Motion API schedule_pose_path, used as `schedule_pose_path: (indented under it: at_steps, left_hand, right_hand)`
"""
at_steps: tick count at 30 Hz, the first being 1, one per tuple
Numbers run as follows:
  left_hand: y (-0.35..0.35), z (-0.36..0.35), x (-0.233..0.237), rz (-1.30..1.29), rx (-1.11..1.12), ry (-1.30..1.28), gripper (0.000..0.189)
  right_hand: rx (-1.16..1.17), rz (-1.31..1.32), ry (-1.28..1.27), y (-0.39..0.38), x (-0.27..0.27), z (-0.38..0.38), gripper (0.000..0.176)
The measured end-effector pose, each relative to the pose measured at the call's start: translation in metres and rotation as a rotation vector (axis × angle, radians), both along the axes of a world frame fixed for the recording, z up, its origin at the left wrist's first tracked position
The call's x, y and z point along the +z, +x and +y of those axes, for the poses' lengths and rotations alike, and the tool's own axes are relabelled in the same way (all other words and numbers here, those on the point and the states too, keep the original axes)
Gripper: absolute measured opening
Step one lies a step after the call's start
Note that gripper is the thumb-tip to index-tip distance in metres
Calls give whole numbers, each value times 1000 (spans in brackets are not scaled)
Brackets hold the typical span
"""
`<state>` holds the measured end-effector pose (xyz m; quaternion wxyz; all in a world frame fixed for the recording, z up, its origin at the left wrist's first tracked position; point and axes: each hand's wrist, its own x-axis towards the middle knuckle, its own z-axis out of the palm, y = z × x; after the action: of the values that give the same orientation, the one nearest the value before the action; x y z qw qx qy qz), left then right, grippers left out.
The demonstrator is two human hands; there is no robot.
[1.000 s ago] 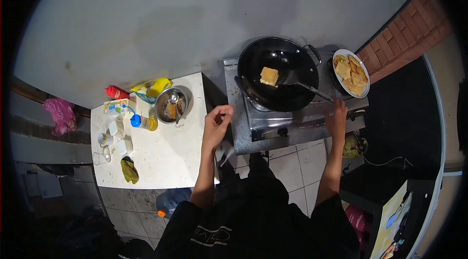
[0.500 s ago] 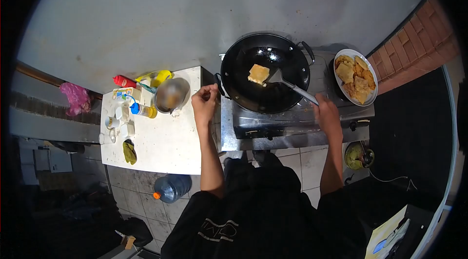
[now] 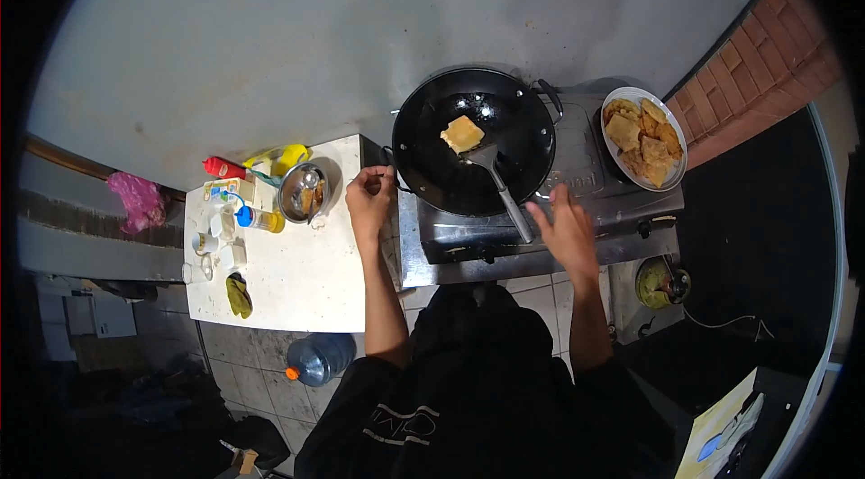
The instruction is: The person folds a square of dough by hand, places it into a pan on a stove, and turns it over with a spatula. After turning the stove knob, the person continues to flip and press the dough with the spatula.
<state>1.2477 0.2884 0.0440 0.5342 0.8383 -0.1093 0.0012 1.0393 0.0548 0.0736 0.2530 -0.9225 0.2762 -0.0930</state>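
Observation:
A black wok (image 3: 441, 195) sits on the stove with one golden-brown square of food (image 3: 463, 133) in it. A spatula (image 3: 506, 200) leans in the wok, its blade at the food's edge and its handle over the near rim. My right hand (image 3: 568, 231) is open just right of that handle, fingers spread and holding nothing. Beside the wok's left handle, my left hand (image 3: 368, 201) is closed with its fingers curled in. Whether it pinches something or touches the handle cannot be made out.
An oval plate of fried pieces (image 3: 643, 141) stands right of the wok on the stove (image 3: 577, 177). On the white table (image 3: 306, 285) are a metal bowl (image 3: 293, 200), a blue-capped oil bottle (image 3: 259, 219) and a red bottle (image 3: 222, 167). A water jug (image 3: 320, 360) lies below.
My right hand has let go of the spatula and opened. The spatula's handle has swung toward me and left. The view has shifted slightly; my left hand stays by the wok's left handle.

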Motion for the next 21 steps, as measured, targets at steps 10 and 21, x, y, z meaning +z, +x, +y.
schedule_pose_path:
  at_steps: [10, 21]
  left_hand:
    - [17, 5, 10, 32, -116, 85, 23]
    - [22, 8, -10, 199, -99, -107, 26]
  right_hand:
    - [-137, 76, 178, 17, -32, 53, 38]
    - [-200, -200, -84, 28, -6, 42, 16]
